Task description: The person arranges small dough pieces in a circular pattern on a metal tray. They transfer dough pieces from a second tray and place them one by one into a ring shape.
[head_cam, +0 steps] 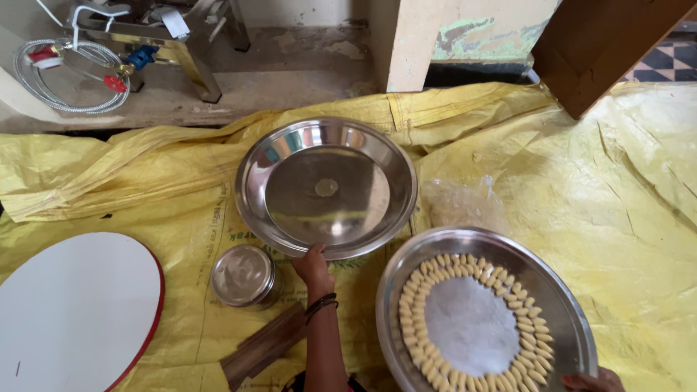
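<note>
My left hand (314, 267), with dark bands on the wrist, grips the near rim of an empty round steel plate (290, 145) that lies on a yellow plastic sheet (617, 218). A small pale disc (327, 188) sits at that plate's centre. My right hand (592, 380) shows only partly at the bottom edge and holds the near right rim of a second steel plate (552, 283). This plate carries a ring of several small pale yellow dough pieces (414, 319) around a floury middle.
A small lidded steel container (243, 276) stands left of my left hand, and a wooden piece (265, 345) lies below it. A white round board with a red rim (72, 312) is at the lower left. Crumpled clear plastic (465, 203), a metal stand with a hose (65, 72), a pillar (406, 43) and a wooden plank (595, 51) lie beyond.
</note>
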